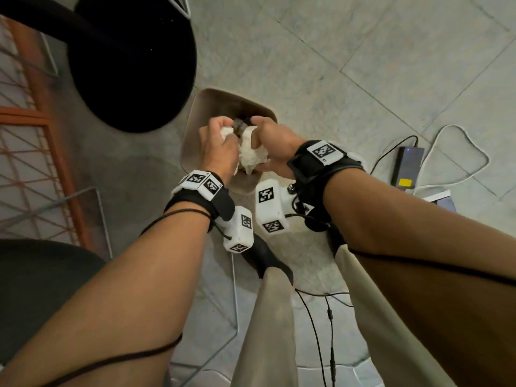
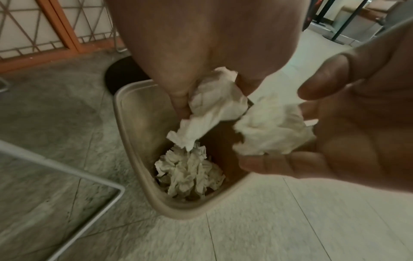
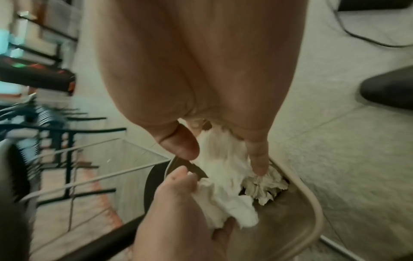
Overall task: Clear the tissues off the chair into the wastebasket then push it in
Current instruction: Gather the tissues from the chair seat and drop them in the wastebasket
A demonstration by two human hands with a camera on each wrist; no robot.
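Head view: both hands hover over the bin [image 1: 195, 113], each with a tissue wad. The left hand [image 1: 216, 146] pinches a crumpled tissue [image 2: 214, 106] (its loose tail hangs straight down into the bin), and the right hand [image 1: 272, 146] cups a rounder wad [image 2: 272, 130] with no clear long axis. Earlier tissues [image 2: 190, 173] already lie inside. Judging by this, dropping these two and pushing in the chair [image 1: 134, 65] remain.

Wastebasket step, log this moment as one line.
step: dropping tissues | left hand: holds tissue wad | right hand: holds tissue wad | both over wastebasket | crumpled tissues inside
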